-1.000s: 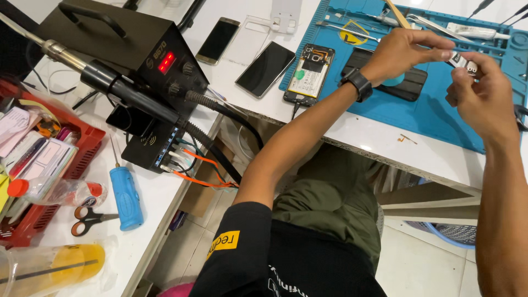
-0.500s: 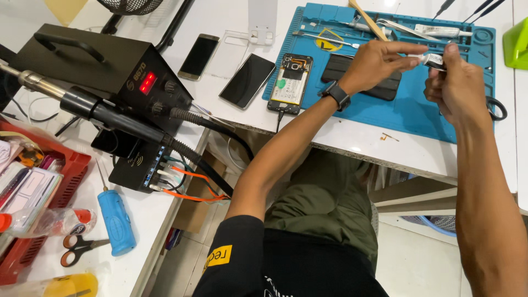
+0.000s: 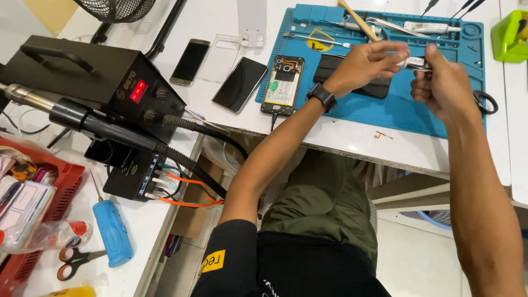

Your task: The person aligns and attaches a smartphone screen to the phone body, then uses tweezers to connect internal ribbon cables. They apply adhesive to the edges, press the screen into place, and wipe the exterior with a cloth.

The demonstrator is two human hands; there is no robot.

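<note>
Left hand [image 3: 366,65], black watch [image 3: 322,97] at wrist: raised over blue work mat [image 3: 407,113], fingers curled, thumb and forefinger pinched on one end of small silvery part [image 3: 416,64].
Right hand [image 3: 445,88]: at 3 o'clock of left hand, fingers closed, thumb and fingertips gripping other end of same part. Kind of part too small to tell.
Small silvery part: held between both hands, clear of mat, above dark flat panel [image 3: 330,69] lying on mat.
Opened phone [image 3: 282,85], back off, battery and board exposed: at 9 o'clock of left hand, on mat's left edge.
Dark phone [image 3: 240,83], screen up: at 9 o'clock of opened phone, on white table [image 3: 352,144]. Gold-edged phone [image 3: 190,61] further toward 9 o'clock.
Tweezers [image 3: 316,39], wooden stick [image 3: 357,19], white tube [image 3: 429,27]: along mat's 12 o'clock edge.
Scissors handle [image 3: 485,102]: at 3 o'clock of right hand.
Green box [image 3: 509,36]: at 2 o'clock, off mat.
Black hot-air station [image 3: 93,82] with red display, handpiece [image 3: 88,122] on hose: at 9 o'clock, side bench.
Blue screwdriver [image 3: 113,232], red-handled scissors [image 3: 74,261], red tray [image 3: 52,214]: at 7 to 8 o'clock.
</note>
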